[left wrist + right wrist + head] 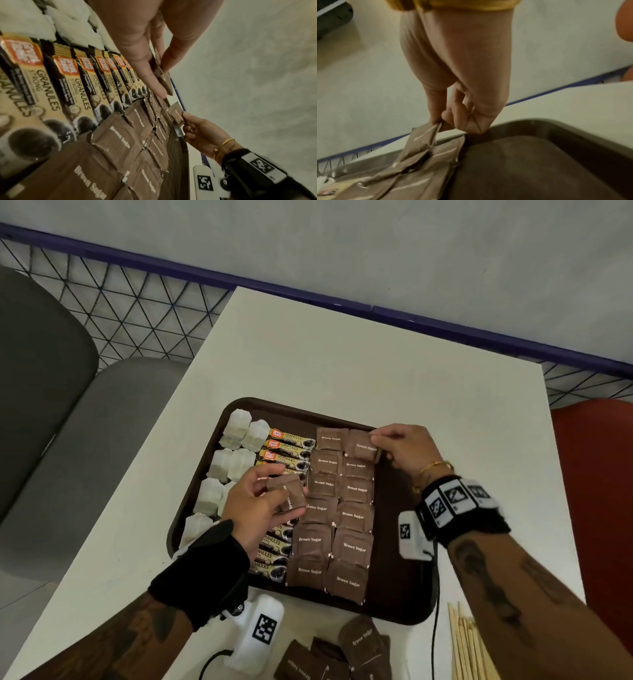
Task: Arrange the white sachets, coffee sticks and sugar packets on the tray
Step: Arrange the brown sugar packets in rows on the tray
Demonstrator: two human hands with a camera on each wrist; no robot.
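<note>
A dark brown tray (394,587) holds white sachets (236,429) along its left side, a column of coffee sticks (291,440) and two columns of brown sugar packets (352,546). My left hand (260,501) hovers over the coffee sticks and pinches a brown sugar packet (291,494) between thumb and fingers (154,75). My right hand (404,450) is at the tray's far right corner and pinches the edge of the top-right sugar packet (363,445), which is lifted at an angle (419,140).
Several loose brown sugar packets (359,642) lie on the white table (342,361) in front of the tray, with wooden stirrers (469,648) at the lower right. The tray's right strip (530,169) is bare. Grey chairs (51,392) stand left, a red one (603,491) right.
</note>
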